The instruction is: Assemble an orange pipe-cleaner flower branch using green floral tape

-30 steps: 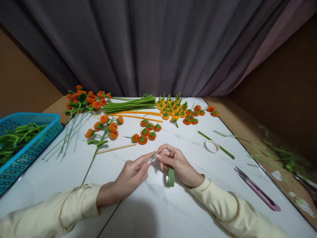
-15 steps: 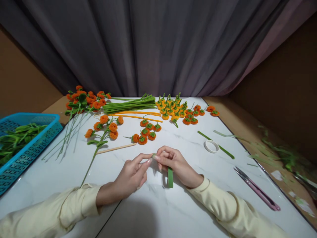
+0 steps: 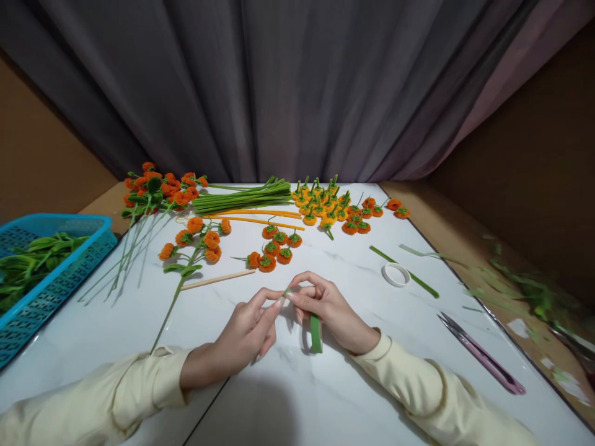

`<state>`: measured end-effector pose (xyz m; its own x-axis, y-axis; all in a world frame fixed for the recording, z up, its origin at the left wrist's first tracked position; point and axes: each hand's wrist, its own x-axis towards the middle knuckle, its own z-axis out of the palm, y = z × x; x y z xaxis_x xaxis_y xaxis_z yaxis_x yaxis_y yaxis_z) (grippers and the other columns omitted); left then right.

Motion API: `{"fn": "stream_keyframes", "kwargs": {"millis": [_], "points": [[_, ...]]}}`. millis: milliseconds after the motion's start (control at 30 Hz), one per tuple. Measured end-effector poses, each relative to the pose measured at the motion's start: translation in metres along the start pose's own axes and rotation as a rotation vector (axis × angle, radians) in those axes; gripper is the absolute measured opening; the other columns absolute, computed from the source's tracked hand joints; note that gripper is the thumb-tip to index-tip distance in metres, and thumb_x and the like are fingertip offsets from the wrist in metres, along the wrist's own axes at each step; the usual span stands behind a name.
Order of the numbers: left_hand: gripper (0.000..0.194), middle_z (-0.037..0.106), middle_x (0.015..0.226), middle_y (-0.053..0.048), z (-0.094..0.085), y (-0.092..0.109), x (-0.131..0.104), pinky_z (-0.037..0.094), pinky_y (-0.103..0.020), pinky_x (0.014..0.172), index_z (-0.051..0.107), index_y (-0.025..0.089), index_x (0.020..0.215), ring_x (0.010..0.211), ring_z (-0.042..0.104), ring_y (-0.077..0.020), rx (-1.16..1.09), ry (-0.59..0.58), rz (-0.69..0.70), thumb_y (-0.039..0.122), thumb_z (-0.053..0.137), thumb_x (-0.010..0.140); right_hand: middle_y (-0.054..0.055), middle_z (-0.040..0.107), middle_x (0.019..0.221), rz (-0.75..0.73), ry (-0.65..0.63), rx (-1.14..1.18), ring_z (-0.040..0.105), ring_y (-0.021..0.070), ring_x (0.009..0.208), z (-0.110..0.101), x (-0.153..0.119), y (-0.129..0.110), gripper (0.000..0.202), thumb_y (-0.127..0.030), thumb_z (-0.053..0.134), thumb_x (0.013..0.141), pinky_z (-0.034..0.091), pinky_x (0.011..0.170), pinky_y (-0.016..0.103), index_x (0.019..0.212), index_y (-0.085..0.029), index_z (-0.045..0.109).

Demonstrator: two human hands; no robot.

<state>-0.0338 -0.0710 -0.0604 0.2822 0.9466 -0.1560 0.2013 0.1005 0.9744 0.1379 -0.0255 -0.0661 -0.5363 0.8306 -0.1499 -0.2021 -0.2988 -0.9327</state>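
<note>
My left hand (image 3: 248,328) and my right hand (image 3: 332,310) meet fingertip to fingertip above the middle of the table. Both pinch a short bit of green floral tape between thumb and forefinger. A loop of the green floral tape (image 3: 317,334) hangs below my right palm. Whether a thin wire is inside the pinch, I cannot make out. Just beyond the hands lies a group of orange pipe-cleaner flowers (image 3: 271,249). A wooden stick (image 3: 218,279) and a green-stemmed spray of orange flowers (image 3: 191,248) rest to the left.
At the back are green pipe cleaners (image 3: 246,195), yellow flowers (image 3: 320,204) and a pile of orange flower stems (image 3: 162,186). A blue basket (image 3: 100,248) of green leaves stands left. On the right lie a white ring (image 3: 396,274), a green strip (image 3: 418,282) and pink-handled snips (image 3: 483,356).
The fingertips have shifted slightly as they work the green tape, and the hanging loop has swung a little to the left. Everything on the table stays in place.
</note>
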Motion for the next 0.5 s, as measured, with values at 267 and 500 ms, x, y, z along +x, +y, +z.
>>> {"fn": "stream_keyframes", "kwargs": {"millis": [267,500], "points": [[0.038,0.041,0.031,0.012,0.001,0.004,0.002,0.021,-0.013,0.028,0.045,0.019,0.090,0.022,0.026,-0.0052,-0.102,-0.018,-0.067,0.057,0.045,0.087,-0.003,0.056,0.051,0.009,0.023,0.022,0.043,0.0075,0.047,0.002,0.001,0.002,0.029,-0.037,0.074,0.073,0.031,0.048,0.024,0.093,-0.015,0.074],[0.048,0.054,0.036,0.008,0.003,0.012,0.002,0.015,-0.012,0.021,0.038,0.022,0.083,0.018,0.027,-0.0056,-0.169,-0.026,-0.216,0.062,0.062,0.072,-0.003,0.055,0.051,0.054,0.043,0.119,0.039,0.0062,0.046,0.001,0.002,0.002,0.025,-0.033,0.077,0.069,0.028,0.046,0.023,0.085,-0.014,0.076]]}}
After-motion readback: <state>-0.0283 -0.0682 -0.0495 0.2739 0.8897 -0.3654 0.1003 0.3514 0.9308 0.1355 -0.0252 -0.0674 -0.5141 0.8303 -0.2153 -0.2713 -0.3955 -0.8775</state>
